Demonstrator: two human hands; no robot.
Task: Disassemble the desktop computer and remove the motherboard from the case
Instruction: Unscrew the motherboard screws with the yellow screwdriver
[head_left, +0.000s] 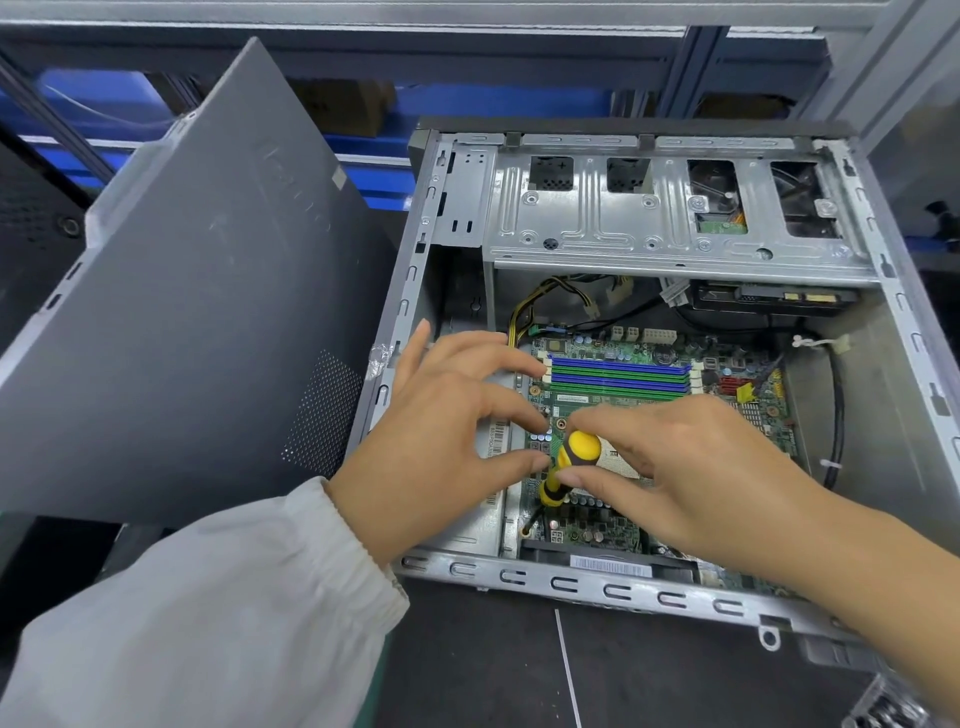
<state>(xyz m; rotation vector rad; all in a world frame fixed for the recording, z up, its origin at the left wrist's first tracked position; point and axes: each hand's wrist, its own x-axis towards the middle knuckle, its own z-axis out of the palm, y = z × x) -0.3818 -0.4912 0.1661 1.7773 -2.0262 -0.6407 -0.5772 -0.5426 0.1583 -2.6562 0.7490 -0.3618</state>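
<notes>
An open grey computer case (597, 587) lies on its side with the green motherboard (613, 353) inside, showing blue and green memory slots (618, 375). A yellow-and-black screwdriver (569, 465) stands tilted over the board's left part, its tip down near the board's near-left corner. My right hand (691, 467) pinches the handle between thumb and fingers. My left hand (447, 431) hovers beside it with fingers spread and loosely bent, thumb tip close to the handle; whether it touches is unclear.
The removed dark grey side panel (197, 291) leans at the left of the case. A metal drive cage (665, 208) spans the case's far end, with yellow-black cables (550, 296) and a drive (769, 299) below it. Shelving stands behind.
</notes>
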